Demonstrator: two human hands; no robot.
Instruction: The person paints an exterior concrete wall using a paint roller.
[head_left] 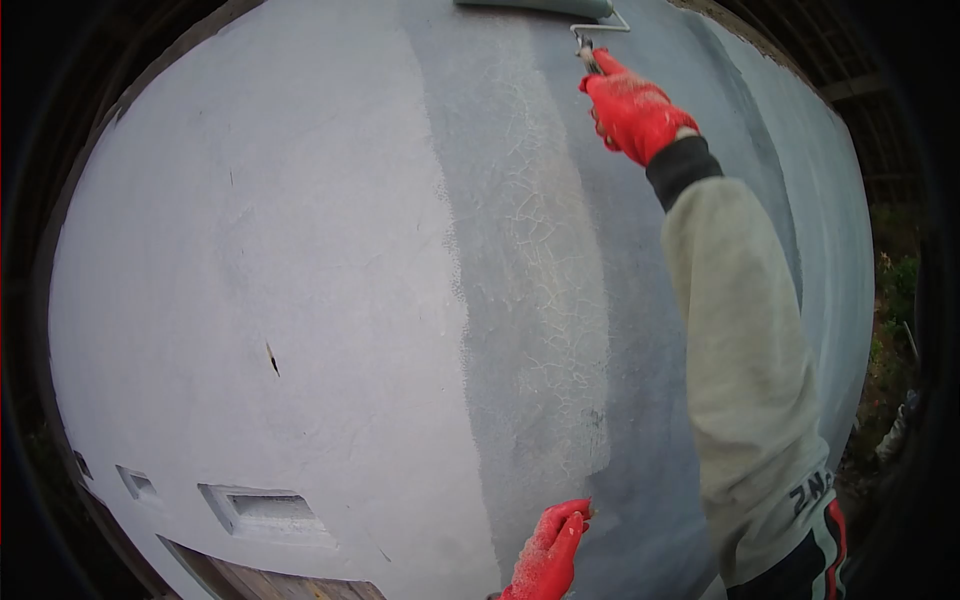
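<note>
My right hand [640, 110], in a red glove, is wrapped round the handle of a paint roller [535, 5] at the top of the view. The roller lies across the upper part of the wall [330, 250], where grey bands meet. Low in the middle, my left hand [548, 555], also red-gloved and dusted with white, has its thumb and fingers pinched together near the wall. Whatever may be between those fingertips is too small to make out. A cracked, lighter strip [545, 260] runs down the wall between the two hands.
Two recessed niches [275, 515] and a wooden panel [270, 580] are at the wall's lower left. A small dark slit [272, 358] marks the pale left part. Plants [895, 300] show beyond the right edge, and dark roof beams [860, 88] at the upper right.
</note>
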